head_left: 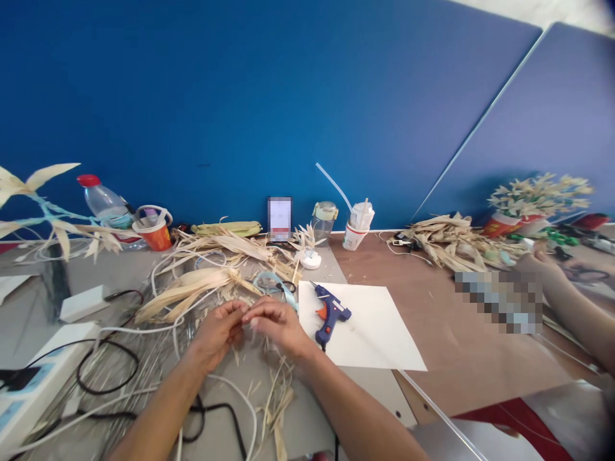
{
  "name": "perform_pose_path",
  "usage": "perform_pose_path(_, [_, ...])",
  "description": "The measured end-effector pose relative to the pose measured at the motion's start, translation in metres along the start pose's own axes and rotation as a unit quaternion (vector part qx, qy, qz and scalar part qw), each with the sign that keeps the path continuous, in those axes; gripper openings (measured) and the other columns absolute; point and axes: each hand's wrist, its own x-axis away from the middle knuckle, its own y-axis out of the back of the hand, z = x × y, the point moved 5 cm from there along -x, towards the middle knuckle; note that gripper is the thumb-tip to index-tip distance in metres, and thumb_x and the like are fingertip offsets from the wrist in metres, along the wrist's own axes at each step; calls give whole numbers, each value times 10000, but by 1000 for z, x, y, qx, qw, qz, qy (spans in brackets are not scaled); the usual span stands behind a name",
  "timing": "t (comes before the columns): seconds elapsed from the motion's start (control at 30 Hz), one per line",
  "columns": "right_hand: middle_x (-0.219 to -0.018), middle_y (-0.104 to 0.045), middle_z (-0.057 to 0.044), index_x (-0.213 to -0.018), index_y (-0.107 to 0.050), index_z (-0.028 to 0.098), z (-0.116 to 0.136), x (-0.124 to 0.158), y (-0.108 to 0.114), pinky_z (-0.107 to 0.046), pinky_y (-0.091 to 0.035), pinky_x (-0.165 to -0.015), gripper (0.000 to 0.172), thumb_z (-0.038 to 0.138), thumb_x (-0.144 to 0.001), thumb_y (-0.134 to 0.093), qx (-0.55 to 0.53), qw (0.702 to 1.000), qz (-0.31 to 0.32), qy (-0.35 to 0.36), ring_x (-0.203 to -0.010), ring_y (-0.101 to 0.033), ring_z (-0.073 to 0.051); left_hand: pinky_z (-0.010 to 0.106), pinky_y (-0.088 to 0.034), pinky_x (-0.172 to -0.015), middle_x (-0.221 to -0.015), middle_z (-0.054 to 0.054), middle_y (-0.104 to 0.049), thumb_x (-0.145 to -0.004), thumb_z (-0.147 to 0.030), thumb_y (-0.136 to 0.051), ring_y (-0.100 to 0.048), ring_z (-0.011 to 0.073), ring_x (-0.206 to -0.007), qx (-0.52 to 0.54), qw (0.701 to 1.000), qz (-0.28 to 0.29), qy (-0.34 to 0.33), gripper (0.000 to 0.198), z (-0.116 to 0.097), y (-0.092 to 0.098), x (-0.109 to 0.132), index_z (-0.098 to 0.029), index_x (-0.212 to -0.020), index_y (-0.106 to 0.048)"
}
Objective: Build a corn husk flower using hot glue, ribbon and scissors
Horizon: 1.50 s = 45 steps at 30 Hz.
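Note:
My left hand (218, 331) and my right hand (279, 324) meet above the grey table, fingertips pinched together. Whatever lies between them is too small and hidden to name. Dry corn husks (195, 285) spread just beyond my left hand. A pale blue ribbon-like strip (281, 286) curls behind my right hand. Right of it, a blue glue gun (331, 315) with an orange trigger rests on a white sheet of paper (379, 342). Husk scraps (278, 403) and thin fibres lie below my hands.
A white power strip (45, 378) and tangled cables occupy the left. At the back stand a phone (280, 219), a glass jar (325, 221), a paper cup (354, 237) and a small husk flower (310, 251). Another person's arm (571, 294) works at far right, near more husks (449, 240).

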Motion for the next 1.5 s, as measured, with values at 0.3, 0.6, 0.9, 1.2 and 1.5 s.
perform_pose_path(0.3, [-516,-525,66,-746,-617,153,-29,-4,15,-203,-301,-426,227,248,-556,-695,-215,948,-55,-229,-378,-394,-49,196,-227,-408,-521,-35,-522,-666,-323,-678,-349,64,-405,-150,986,32,-68,190,-4,-10,5,-157,-641,-589])
perform_pose_path(0.6, [-440,-502,81,-660,-536,168,-30,0,12,-180,-301,-388,181,265,-620,-683,-101,961,-2,-256,-355,-428,-58,199,-232,-427,-521,-59,-491,-682,-312,-605,-342,65,-420,-205,977,38,-53,181,-2,-10,2,-161,-625,-522])
perform_pose_path(0.9, [-520,-502,70,-692,-550,171,-26,-7,14,-181,-333,-411,69,216,-702,-601,70,989,-15,-126,-396,-431,-54,200,-219,-419,-517,-53,-503,-686,-374,-611,-331,58,-409,-175,983,34,-34,243,1,-10,2,-154,-645,-518])
perform_pose_path(1.2, [-513,-496,63,-711,-529,174,-26,-5,13,-190,-335,-415,138,286,-719,-609,87,985,18,-149,-402,-455,-74,198,-234,-419,-518,-55,-501,-678,-341,-628,-346,59,-412,-187,981,21,-42,214,2,-8,2,-155,-640,-531])
perform_pose_path(1.5, [-533,-483,57,-645,-535,174,-22,-8,15,-193,-329,-490,125,231,-755,-552,181,981,-15,-73,-490,-422,-75,187,-208,-401,-494,-46,-506,-643,-285,-669,-333,46,-391,-114,993,38,-7,184,2,-13,5,-143,-629,-553])
